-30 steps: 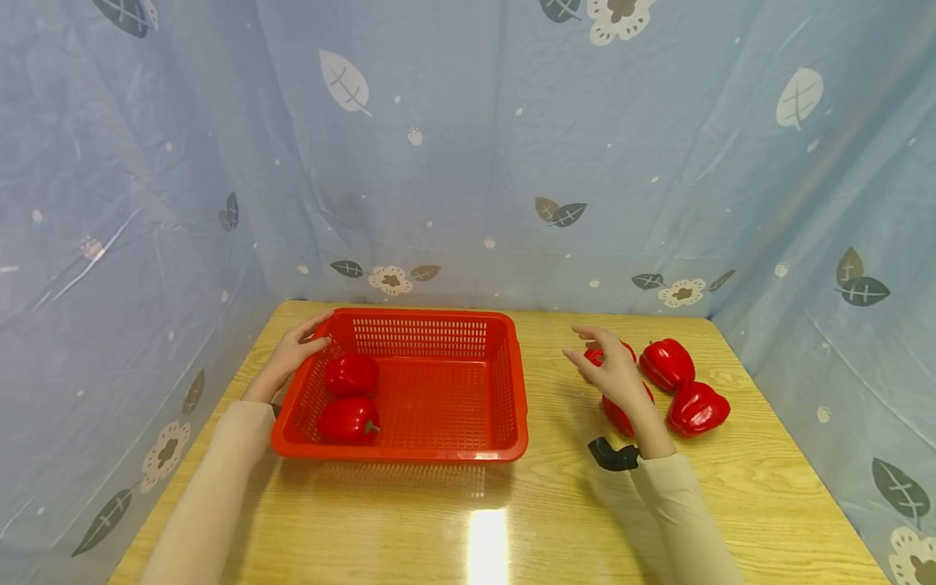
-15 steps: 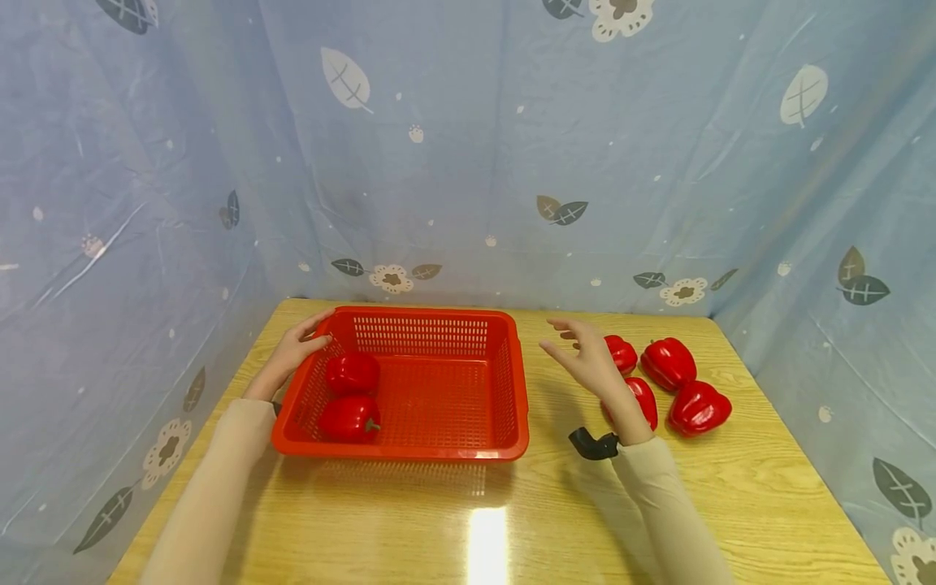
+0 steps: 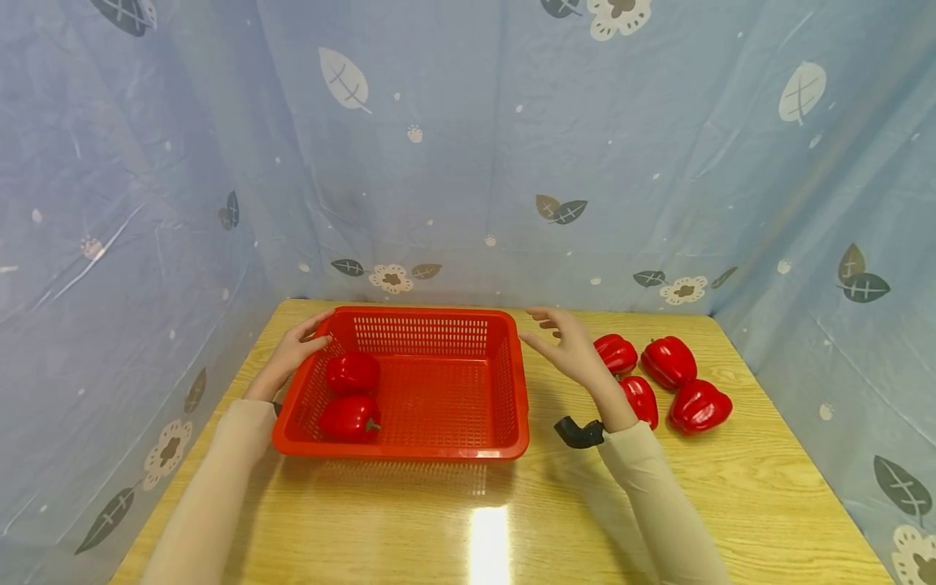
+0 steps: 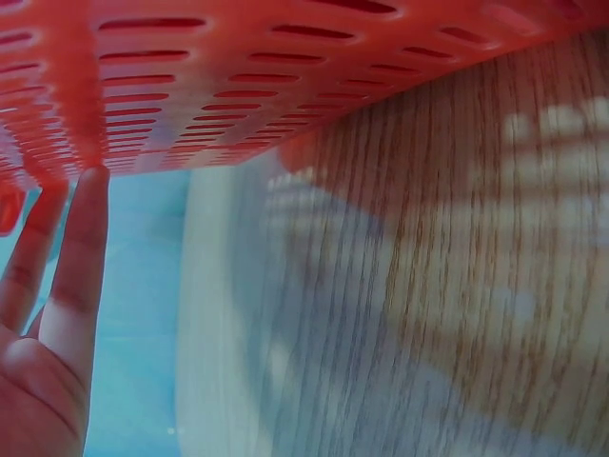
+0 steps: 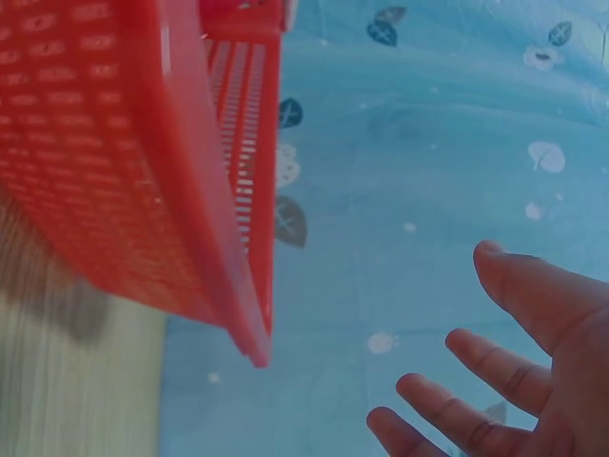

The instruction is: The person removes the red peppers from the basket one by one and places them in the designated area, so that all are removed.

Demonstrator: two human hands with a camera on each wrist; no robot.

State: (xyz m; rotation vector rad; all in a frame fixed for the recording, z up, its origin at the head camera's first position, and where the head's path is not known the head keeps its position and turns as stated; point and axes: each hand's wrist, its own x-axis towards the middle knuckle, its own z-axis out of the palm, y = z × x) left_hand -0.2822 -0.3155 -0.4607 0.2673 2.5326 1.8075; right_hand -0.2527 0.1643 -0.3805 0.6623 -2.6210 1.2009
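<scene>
A red plastic basket [image 3: 398, 453] with slotted walls stands on the table, with two red bell peppers [image 3: 353, 374] lying at its left side. My left hand [image 3: 288, 355] rests against the basket's left wall near the far corner. Its fingers [image 4: 84, 252] lie fairly straight along the outer wall in the left wrist view, while the thumb reaches over the rim in the head view. Just right of the basket, my right hand [image 3: 574, 351] hovers with spread fingers and holds nothing. Several more red bell peppers [image 3: 669, 362] lie to its right, one partly hidden by the forearm.
The wooden table [image 3: 395, 520] extends in front of the basket and right of the peppers. A blue patterned curtain [image 3: 453, 162] hangs behind and along both sides. A black band piece [image 3: 579, 432] sticks out from the right wrist.
My right hand has moved left, away from the loose peppers and up to the basket's right rim, uncovering the two nearest peppers. The left hand and basket stay in place.
</scene>
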